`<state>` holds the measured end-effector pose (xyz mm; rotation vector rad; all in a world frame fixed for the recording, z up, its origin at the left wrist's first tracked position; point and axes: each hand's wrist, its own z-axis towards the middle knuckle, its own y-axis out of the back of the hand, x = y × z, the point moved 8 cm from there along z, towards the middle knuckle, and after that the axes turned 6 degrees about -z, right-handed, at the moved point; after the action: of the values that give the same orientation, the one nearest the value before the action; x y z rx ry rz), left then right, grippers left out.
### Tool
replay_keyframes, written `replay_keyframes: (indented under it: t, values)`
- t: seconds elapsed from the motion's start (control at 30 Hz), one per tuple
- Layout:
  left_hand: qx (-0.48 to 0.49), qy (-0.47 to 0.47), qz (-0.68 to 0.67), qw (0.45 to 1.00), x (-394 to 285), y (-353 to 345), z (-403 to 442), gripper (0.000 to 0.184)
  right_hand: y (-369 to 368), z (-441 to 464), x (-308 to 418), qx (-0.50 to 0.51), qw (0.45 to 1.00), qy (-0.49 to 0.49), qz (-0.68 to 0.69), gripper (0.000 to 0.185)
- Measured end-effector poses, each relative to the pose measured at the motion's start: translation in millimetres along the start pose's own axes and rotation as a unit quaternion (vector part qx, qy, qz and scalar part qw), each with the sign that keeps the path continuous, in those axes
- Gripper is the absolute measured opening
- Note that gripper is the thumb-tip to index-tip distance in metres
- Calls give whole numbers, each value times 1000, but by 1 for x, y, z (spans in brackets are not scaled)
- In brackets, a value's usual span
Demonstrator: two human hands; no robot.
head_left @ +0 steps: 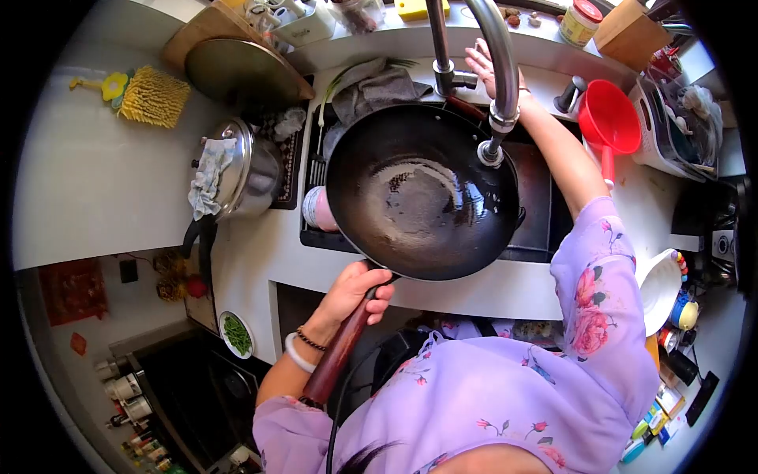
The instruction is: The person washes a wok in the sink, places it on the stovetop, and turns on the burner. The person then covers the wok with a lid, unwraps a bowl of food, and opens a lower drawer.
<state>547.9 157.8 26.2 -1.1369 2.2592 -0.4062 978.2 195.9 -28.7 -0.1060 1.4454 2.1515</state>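
A black wok [410, 237] is held over the sink [533, 249], its inside wet and shiny with a little liquid at the bottom. My left hand [355, 299] is wrapped round its brown wooden handle [339, 351]. Above the wok's right part hangs the spout of the metal faucet [503, 118]; no stream of water shows. My right hand [487, 73] reaches behind the spout, beside the faucet's base, with fingers stretched out. The spout covers part of that hand, so I cannot tell whether it touches the lever [464, 80].
A grey cloth [375, 93] lies behind the wok. On the left are a lidded steel pot [257, 178] and a plate of chopped greens [237, 335]. A red ladle [609, 118] and a white basket [659, 142] stand on the right. A knife block [632, 35] is at the back.
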Motion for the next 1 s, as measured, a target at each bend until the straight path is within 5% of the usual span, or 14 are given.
replay_keyframes:
  t: [0.13, 0.2, 0.3, 0.33, 0.43, 0.47, 0.57, 0.7, 1.0]
  values:
    - [55, 0, -74, 996, 25, -12, 21, 16, -17, -14, -11, 18, 1000, -3, -14, 50]
    - [68, 1, -93, 993, 33, -14, 26, 14, 8, -22, -18, -117, 985, -45, 118, 46]
    - [61, -20, -69, 996, 39, -19, 27, 21, 33, -52, -25, 1, 942, -252, 221, 28]
    - [62, -20, -72, 995, 43, -18, 29, 21, -6, -56, -25, 136, 883, -256, 370, 37]
    - [89, -44, -55, 994, 51, -11, 36, 20, -33, -87, -5, 275, 627, -359, 634, 22]
    - [89, -50, -30, 994, 52, -8, 40, 21, -31, -84, -6, 275, 630, -356, 633, 22]
    - [90, -50, 10, 995, 53, 11, 51, 18, 6, -76, -1, 135, 506, -425, 739, 22]
    - [80, -48, 97, 991, 38, 39, 61, 15, -12, -76, -9, 89, 452, -405, 790, 32]
    - [-12, -44, 279, 959, 34, 59, 51, 21, -49, -132, -4, 118, 486, -465, 730, 21]
